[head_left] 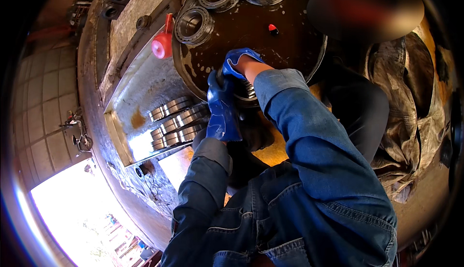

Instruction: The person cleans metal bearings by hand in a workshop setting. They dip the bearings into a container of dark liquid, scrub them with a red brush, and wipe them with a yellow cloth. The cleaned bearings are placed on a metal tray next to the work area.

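Both my hands wear blue rubber gloves and close around a steel roller bearing [248,89] at the near rim of a round tub [180,69] of dark liquid. My left hand [221,106] grips the bearing's left side, fingers pointing up. My right hand [238,61] comes over the top of it, and its fingers are hidden behind the bearing. Three more large ring bearings [194,24] lie in the tub at its far side. My denim sleeves hide most of the held bearing.
A red funnel [163,42] rests at the tub's left rim. A metal tray [126,136] to the left holds rows of shiny bearings [175,123]. A small red cap [272,28] floats in the liquid. Another person's dark-clothed leg [362,107] and crumpled sacking [411,98] lie right.
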Tool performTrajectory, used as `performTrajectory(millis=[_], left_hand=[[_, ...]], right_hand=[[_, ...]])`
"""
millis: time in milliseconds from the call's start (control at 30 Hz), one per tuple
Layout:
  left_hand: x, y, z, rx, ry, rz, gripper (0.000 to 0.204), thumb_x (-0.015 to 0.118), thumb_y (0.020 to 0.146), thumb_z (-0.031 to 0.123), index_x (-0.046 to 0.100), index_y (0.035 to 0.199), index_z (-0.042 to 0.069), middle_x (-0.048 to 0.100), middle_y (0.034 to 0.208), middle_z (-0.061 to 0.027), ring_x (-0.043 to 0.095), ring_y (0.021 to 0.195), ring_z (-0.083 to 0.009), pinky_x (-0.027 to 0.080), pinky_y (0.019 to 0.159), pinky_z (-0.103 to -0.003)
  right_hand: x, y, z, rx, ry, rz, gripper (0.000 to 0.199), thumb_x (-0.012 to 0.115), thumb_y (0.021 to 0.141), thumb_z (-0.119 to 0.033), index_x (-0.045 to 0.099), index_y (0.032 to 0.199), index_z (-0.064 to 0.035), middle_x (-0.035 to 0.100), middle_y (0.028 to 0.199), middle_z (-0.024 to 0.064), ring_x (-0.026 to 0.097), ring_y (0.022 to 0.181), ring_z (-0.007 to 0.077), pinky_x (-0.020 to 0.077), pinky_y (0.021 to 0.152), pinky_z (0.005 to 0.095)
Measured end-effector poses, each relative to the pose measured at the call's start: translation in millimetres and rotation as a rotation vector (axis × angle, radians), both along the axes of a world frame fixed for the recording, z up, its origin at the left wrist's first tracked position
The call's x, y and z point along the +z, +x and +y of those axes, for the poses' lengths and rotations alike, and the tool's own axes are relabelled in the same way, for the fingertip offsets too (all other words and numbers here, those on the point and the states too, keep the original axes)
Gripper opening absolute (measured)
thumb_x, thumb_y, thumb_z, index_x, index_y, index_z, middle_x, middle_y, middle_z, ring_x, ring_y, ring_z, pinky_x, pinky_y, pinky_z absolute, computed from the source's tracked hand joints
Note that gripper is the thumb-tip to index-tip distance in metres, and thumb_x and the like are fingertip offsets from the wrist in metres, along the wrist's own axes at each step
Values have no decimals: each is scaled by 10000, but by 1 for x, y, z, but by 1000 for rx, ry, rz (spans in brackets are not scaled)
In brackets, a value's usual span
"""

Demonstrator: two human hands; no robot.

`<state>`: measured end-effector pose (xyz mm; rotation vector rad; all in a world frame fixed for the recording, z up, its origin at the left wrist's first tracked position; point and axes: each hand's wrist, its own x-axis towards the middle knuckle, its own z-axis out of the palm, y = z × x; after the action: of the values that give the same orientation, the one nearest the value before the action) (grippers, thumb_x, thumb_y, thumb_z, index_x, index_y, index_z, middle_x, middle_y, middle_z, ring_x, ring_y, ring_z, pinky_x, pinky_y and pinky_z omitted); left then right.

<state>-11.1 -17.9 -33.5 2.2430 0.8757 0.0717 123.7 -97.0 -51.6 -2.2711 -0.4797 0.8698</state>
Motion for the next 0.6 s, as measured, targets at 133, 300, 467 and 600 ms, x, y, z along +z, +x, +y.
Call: performTrajectory(millis=[133, 300, 467, 600], left_hand=[[-17, -10, 13, -14, -34, -103, 633, 690, 945, 268, 466, 1492, 40, 684, 1241, -271, 697, 1110, -391, 556, 945, -443], [-2, -12, 1, -24, -63, -113, 663, 679, 941, 238, 431, 1510, 5, 670, 1243, -280, 691, 1099, -367, 558, 943, -422], [-1, -7, 3, -37, -5, -65, 663, 665, 924, 254, 448, 1498, 2, 684, 1217, -275, 693, 1089, -375, 559, 927, -425], [-14, -17, 15, -27, -54, -162, 649, 661, 917, 255, 468, 1474, -17, 687, 1213, -275, 690, 1092, -375, 547, 944, -429]], right_hand=[[-23, -3, -9, 519, 34, -187, 516, 650, 934, -448, 676, 1326, -114, 603, 1457, 131, 616, 1276, 406, 521, 1038, 529], [54, -78, -86, -6, -88, 7, 635, 676, 900, -502, 603, 1365, -77, 698, 1247, 245, 703, 1117, 398, 571, 912, 489], [73, -63, -111, 213, -235, 152, 566, 666, 892, -495, 723, 1224, -41, 737, 1154, 231, 724, 1061, 393, 571, 916, 493], [78, -71, -123, 316, -277, 69, 407, 644, 894, -334, 756, 1155, -43, 746, 1105, 226, 736, 1015, 388, 583, 884, 483]])
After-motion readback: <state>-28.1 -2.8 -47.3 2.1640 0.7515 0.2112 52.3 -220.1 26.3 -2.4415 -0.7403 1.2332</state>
